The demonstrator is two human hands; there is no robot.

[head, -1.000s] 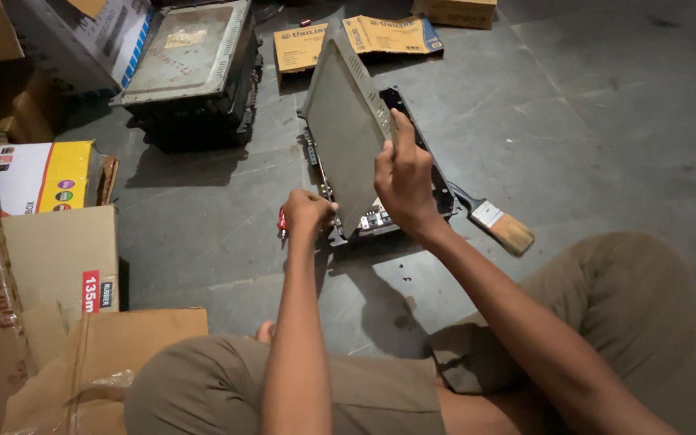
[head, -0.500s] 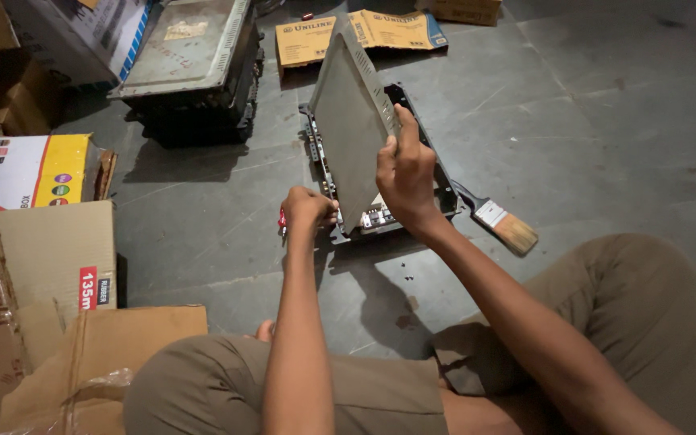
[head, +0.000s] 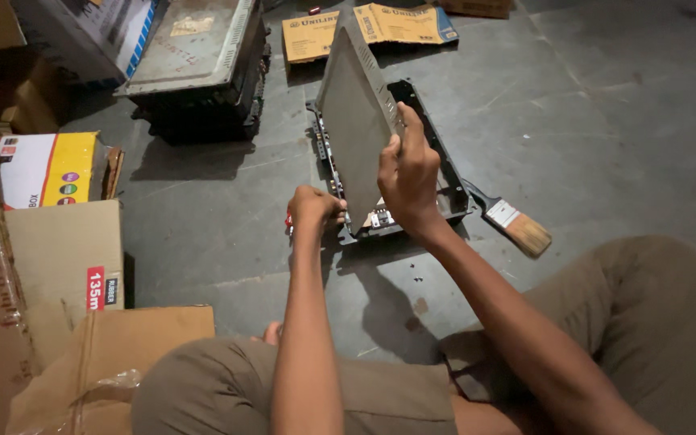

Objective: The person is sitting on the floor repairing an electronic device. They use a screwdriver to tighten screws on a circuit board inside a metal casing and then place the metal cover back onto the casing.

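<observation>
Right hand (head: 408,173) grips the right edge of the grey metal cover (head: 356,133), fingers wrapped, holding it tilted up on edge over the black chassis (head: 437,173) on the floor (head: 606,121). Left hand (head: 313,208) is closed at the cover's lower left corner, just left of the chassis front; a bit of red shows under it, cannot tell what it is.

Places relative to the chassis: paintbrush (head: 513,224) lies just right, black handle toward the chassis, pale bristles away. Flat yellow-orange carton (head: 368,26) with blue trim and print lies behind, near the top edge. A second grey unit (head: 199,64) sits to the left rear, with a small tan label on its lid. Further left, a white and yellow box (head: 46,169) with coloured round dots. Below that, a brown cardboard box (head: 62,258) with a red and white label strip on its side. More brown cardboard (head: 114,362) at lower left, by the knee.
</observation>
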